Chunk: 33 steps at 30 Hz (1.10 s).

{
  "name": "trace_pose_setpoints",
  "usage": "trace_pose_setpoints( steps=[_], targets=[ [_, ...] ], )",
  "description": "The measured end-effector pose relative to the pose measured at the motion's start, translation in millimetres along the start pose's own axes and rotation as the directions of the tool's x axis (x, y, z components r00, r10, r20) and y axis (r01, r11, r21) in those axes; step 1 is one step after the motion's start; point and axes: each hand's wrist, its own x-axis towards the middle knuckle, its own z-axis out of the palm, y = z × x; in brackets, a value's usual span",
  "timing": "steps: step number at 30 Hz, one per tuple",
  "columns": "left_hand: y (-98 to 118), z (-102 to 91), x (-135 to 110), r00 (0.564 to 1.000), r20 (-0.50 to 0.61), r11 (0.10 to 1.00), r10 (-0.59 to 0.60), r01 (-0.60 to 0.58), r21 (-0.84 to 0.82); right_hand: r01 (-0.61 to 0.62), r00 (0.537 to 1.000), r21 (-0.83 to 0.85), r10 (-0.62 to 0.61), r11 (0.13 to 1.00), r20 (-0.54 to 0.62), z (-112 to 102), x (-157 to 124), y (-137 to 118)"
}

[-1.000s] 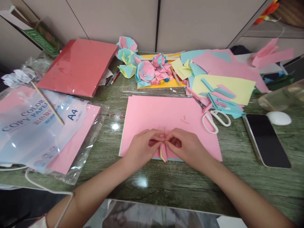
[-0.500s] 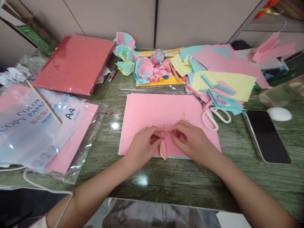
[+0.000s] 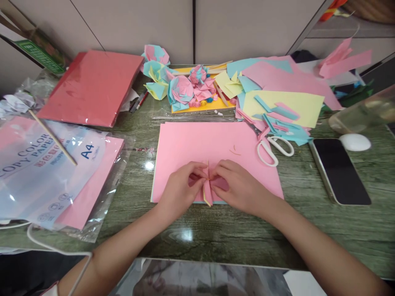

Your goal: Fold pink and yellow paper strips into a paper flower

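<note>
Over a stack of pink paper (image 3: pixel 191 142), a narrow folded paper piece (image 3: pixel 207 194), pink with a yellow edge, stands between my two hands. My left hand (image 3: pixel 180 185) pinches it from the left, thumb and fingers closed. From the other side my right hand (image 3: pixel 239 187) is closed in a pinch at the same spot. A thin orange-brown strand crosses the folded paper there; its ends are hidden by my fingertips. White-handled scissors (image 3: pixel 268 152) lie at the stack's right edge, and small curved strand bits (image 3: pixel 235 151) rest on the pink sheet.
Behind the stack lie thin wires (image 3: pixel 191 119), folded paper flowers (image 3: pixel 182 90) and cut paper scraps (image 3: pixel 284 109). A phone (image 3: pixel 341 170) and white mouse (image 3: pixel 355 142) are at right. To the left are a copy paper bag (image 3: pixel 49 172), a stick (image 3: pixel 52 135) and a red folder (image 3: pixel 92 88).
My right hand has moved in against the folded paper, closing the small gap between the two hands' fingertips. The whole view has shifted slightly.
</note>
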Motion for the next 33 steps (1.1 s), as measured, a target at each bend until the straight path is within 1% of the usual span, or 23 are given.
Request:
trace_pose_setpoints(
  steps=[4,7,10,12,14,16,21,25,28,31,33],
  targets=[
    [1.5,0.0,0.2,1.0,-0.001,0.999,0.013,-0.013,0.038,0.004,1.0,-0.014,-0.004,1.0,-0.01,2.5,-0.2,-0.8],
    [1.3,1.2,-1.3,0.999,-0.009,0.991,0.048,-0.047,0.129,0.011,0.999,-0.046,-0.013,0.999,-0.03,5.3,0.3,-3.0],
    [-0.4,3.8,-3.5,0.991,-0.027,0.956,0.131,-0.119,0.269,0.003,0.999,-0.117,-0.009,0.993,-0.051,6.1,-0.5,-6.9],
    [-1.3,5.2,-4.4,0.979,-0.026,0.92,0.202,-0.181,0.348,0.0,0.999,-0.145,-0.005,0.989,-0.037,5.1,-2.0,-9.9],
    [-1.7,6.0,-4.5,0.965,-0.009,0.886,0.264,-0.239,0.397,-0.002,1.0,-0.164,-0.002,0.986,-0.019,4.3,-3.9,-12.2],
    [-1.8,6.0,-4.0,0.954,0.01,0.864,0.301,-0.277,0.42,0.008,1.0,-0.189,-0.011,0.982,-0.014,5.1,-5.2,-13.6],
    [-1.4,6.5,-3.7,0.946,0.081,0.82,0.314,-0.313,0.479,0.057,0.998,-0.307,-0.062,0.95,-0.009,15.0,-4.2,-15.3],
    [-0.1,8.8,-6.7,0.928,0.167,0.735,0.332,-0.366,0.57,-0.003,1.0,-0.393,-0.009,0.92,-0.029,18.9,-2.8,-16.0],
    [-0.2,9.2,-8.8,0.924,0.188,0.701,0.334,-0.377,0.606,-0.053,0.997,-0.331,0.031,0.942,-0.072,15.3,-2.6,-14.8],
    [-1.5,8.5,-9.4,0.922,0.172,0.705,0.348,-0.378,0.601,-0.15,0.984,-0.153,0.133,0.977,-0.114,10.0,-2.8,-14.0],
    [-2.4,7.9,-9.2,0.914,0.177,0.694,0.364,-0.393,0.604,-0.203,0.976,-0.009,0.202,0.979,-0.084,7.6,-2.6,-13.7]
  ],
)
